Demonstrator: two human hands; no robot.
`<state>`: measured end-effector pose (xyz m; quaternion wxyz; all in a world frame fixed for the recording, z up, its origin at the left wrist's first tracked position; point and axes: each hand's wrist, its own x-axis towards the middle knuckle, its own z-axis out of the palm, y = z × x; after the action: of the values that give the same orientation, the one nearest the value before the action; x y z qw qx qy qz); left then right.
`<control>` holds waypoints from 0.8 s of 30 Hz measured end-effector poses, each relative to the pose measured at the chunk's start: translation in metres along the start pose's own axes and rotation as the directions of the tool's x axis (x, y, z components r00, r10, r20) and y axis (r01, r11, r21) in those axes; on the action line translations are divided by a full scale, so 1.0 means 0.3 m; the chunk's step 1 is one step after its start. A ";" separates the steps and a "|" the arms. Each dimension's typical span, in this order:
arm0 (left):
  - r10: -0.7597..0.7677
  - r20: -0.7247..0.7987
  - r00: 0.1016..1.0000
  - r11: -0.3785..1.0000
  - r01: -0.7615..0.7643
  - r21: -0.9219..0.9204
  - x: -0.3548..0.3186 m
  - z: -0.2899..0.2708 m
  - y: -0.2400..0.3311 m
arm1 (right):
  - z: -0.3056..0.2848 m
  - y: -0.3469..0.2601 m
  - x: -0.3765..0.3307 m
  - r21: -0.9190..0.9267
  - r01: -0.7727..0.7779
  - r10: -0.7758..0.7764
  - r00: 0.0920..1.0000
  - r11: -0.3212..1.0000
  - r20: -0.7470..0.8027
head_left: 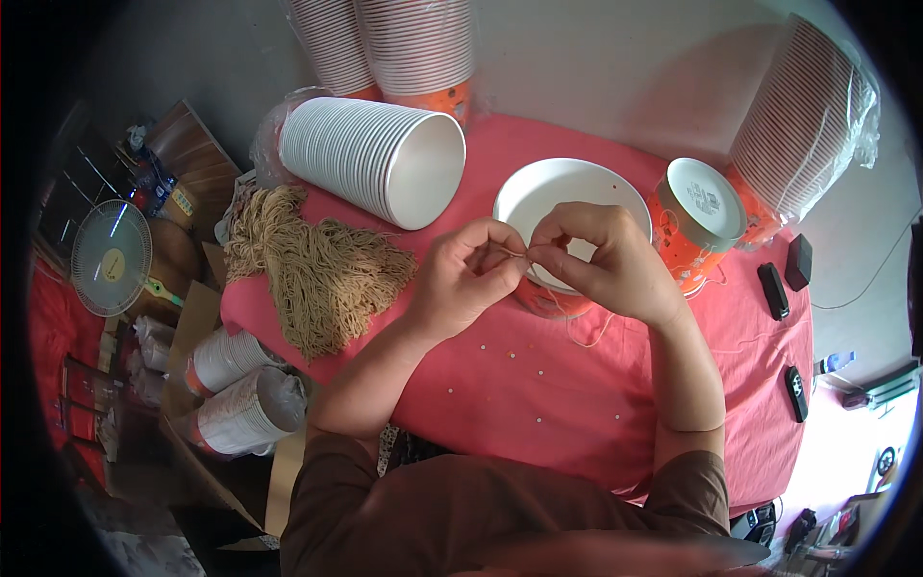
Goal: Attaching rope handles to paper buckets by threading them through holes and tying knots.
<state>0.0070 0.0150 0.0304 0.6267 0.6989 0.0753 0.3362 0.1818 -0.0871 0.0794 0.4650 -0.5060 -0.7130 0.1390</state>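
Observation:
My left hand (471, 274) and my right hand (611, 260) meet fingertip to fingertip over the near rim of an orange paper bucket (519, 183) with a white inside. Both pinch a thin tan string (601, 332), whose loose end hangs in a curve below my right hand. My fingers hide part of the bucket and the exact point where the string is held. Just right of it, an upside-down orange bucket (707, 197) has string at its side. A thick bundle of tan strings (332, 274) lies to the left of my left hand.
A nested stack of white buckets (370, 159) lies on its side at the back left of the red tablecloth (471, 413). More stacks (418, 48) stand behind, and a wrapped one (798, 115) leans at right. Small white dots lie near me. A cardboard box (221, 471) holds further buckets.

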 end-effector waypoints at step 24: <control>0.373 0.050 0.927 0.887 -0.372 0.274 0.019 -0.017 0.004 | -0.019 0.030 0.007 0.287 -0.250 0.191 0.957 0.925 0.220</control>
<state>0.0079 0.0220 0.0336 0.4459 0.7809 -0.0124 0.4374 0.1915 -0.0827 0.0774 0.4508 -0.4880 -0.6611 0.3487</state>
